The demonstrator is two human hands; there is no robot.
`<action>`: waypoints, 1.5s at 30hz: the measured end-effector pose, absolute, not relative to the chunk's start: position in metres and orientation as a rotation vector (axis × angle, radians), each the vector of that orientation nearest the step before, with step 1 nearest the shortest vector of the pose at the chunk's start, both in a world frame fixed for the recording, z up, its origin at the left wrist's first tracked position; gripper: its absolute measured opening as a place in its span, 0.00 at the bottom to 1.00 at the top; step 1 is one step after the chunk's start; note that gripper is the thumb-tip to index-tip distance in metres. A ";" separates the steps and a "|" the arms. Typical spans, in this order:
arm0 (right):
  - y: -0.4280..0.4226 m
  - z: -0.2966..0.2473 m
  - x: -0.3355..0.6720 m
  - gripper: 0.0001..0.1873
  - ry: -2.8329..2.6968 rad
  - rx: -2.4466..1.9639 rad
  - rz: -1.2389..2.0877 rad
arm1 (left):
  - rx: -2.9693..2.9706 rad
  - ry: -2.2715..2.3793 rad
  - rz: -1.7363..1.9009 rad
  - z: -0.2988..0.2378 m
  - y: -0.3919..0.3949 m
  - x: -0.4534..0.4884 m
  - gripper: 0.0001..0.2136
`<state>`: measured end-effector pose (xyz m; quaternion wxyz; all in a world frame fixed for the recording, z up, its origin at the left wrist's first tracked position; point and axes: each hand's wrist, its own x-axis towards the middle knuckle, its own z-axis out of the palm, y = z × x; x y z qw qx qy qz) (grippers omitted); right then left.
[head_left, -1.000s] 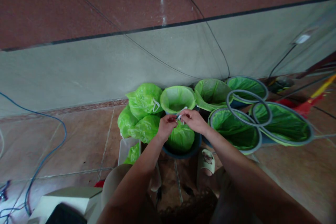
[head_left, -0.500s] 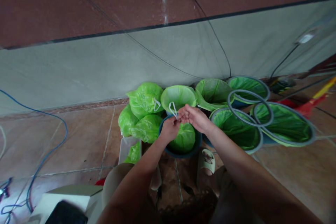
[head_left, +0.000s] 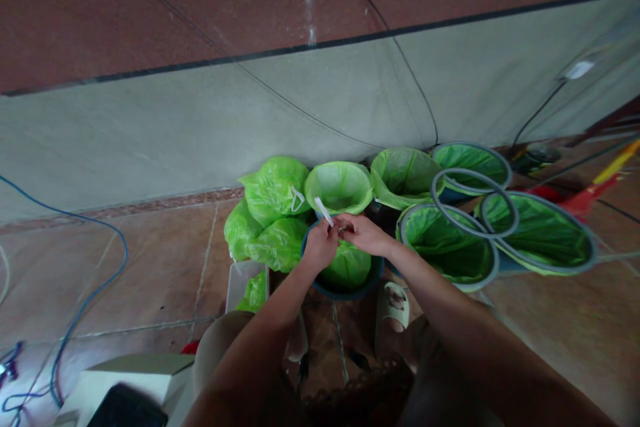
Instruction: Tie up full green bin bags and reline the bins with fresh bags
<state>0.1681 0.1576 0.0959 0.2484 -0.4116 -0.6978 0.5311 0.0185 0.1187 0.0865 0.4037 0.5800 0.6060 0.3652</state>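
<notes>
Both my hands meet over the neck of a green garbage bag (head_left: pixel 350 265), which sits gathered inside a round blue bin (head_left: pixel 345 294). Closed fingers of my left hand (head_left: pixel 321 244) grip a white drawstring (head_left: pixel 323 211), whose loop sticks up above them. My right hand (head_left: pixel 369 233) touches the left one, its fingers pinched together at the gathered neck and drawstring. The fingertips partly hide each other. Left of the bin lie several filled green bags (head_left: pixel 278 188), one with a white tie showing.
Behind stand a green-lined bin (head_left: pixel 340 190) and another lined bin (head_left: pixel 405 177). Several more lined bins (head_left: pixel 445 247) are at the right, with loose grey rings (head_left: pixel 475 203) on top. A white container (head_left: pixel 239 283) is at the left; a blue cable (head_left: pixel 120 267) crosses the floor.
My right hand has closed its fingers and moved down against the left hand. The drawstring loop has narrowed and leans further left.
</notes>
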 end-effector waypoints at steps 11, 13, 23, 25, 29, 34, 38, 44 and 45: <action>0.156 0.085 0.159 0.21 -1.695 -1.022 1.755 | 1.589 1.779 0.823 0.087 0.119 0.014 0.08; 0.155 0.086 0.158 0.22 -1.802 -1.117 1.573 | 1.485 1.812 0.832 0.088 0.120 0.014 0.08; 0.142 0.101 0.154 0.16 -2.098 -1.355 0.950 | 0.808 1.678 0.989 0.097 0.123 0.019 0.08; 0.141 0.101 0.153 0.14 -2.131 -1.364 0.902 | 0.755 1.666 0.986 0.096 0.123 0.019 0.08; 0.142 0.102 0.155 0.13 -2.263 -1.380 0.849 | 0.799 1.643 0.996 0.091 0.123 0.019 0.12; 0.152 0.102 0.165 0.12 -2.248 -1.426 0.947 | 0.979 1.493 0.940 0.086 0.125 0.017 0.07; 0.157 0.101 0.169 0.09 -2.136 -1.443 1.093 | 1.296 1.554 0.862 0.089 0.126 0.012 0.15; 0.154 0.106 0.168 0.03 -1.834 -1.407 1.699 | 1.485 1.716 0.832 0.098 0.121 0.013 0.14; 0.153 0.107 0.169 0.03 -1.721 -1.410 1.813 | 1.503 1.714 0.839 0.098 0.120 0.013 0.12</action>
